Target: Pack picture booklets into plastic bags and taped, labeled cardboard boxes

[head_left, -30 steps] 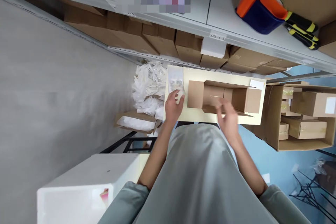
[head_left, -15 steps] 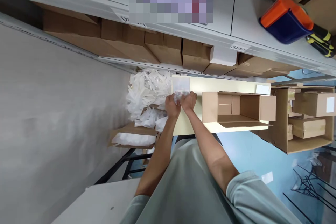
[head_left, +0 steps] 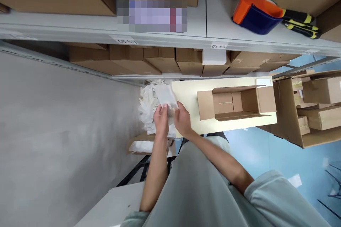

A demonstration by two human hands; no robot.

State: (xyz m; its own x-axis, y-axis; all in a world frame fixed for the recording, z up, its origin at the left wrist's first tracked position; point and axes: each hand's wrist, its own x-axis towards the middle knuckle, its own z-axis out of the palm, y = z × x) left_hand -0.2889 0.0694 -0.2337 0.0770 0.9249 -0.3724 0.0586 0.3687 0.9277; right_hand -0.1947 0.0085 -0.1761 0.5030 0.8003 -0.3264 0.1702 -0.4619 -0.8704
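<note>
A whitish, see-through plastic bag (head_left: 165,94) is held up between my two hands, over the left end of the pale yellow table (head_left: 186,90). My left hand (head_left: 161,117) pinches its near edge, thumb on top. My right hand (head_left: 182,117) closes on its right edge. Something small seems to lie in the lower part of the bag, too blurred to name. Behind and to the left is a heap of white plastic bags and scraps (head_left: 147,108). To the right of my hands stands an open, empty cardboard box (head_left: 206,104) with its flaps folded out.
A shelf (head_left: 165,39) with brown boxes (head_left: 160,58) runs across above the table. On it lie an orange and blue holder (head_left: 257,14) and black-yellow cutters (head_left: 301,25). A large carton (head_left: 285,110) with smaller boxes stands right. A grey wall (head_left: 66,131) is at left.
My hands have lifted the bag off the table and moved it left, tilting it towards the heap. The view has shifted, showing more of the upper shelf.
</note>
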